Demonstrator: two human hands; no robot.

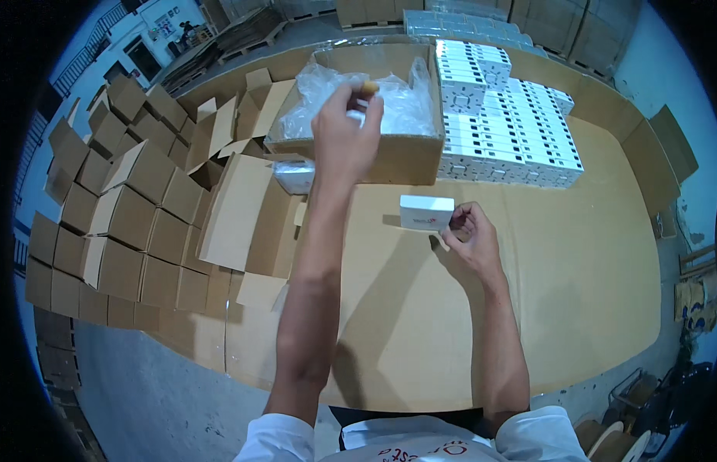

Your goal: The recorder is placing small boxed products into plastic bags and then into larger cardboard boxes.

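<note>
While the left hand [345,138] lifts a small tan piece [368,88] over the open carton [389,150], the right hand [470,235] steadies a small white box [426,212].

Left grip is closed, fingertips pinching the tan piece above the clear plastic bag [405,100] lining the carton. Right grip is closed on the white box's right end, which sits on the cardboard-covered bench [574,269] just in front of the carton. Stacked white boxes [512,131] stand right of the carton; folded brown cartons [120,223] crowd the left.
</note>
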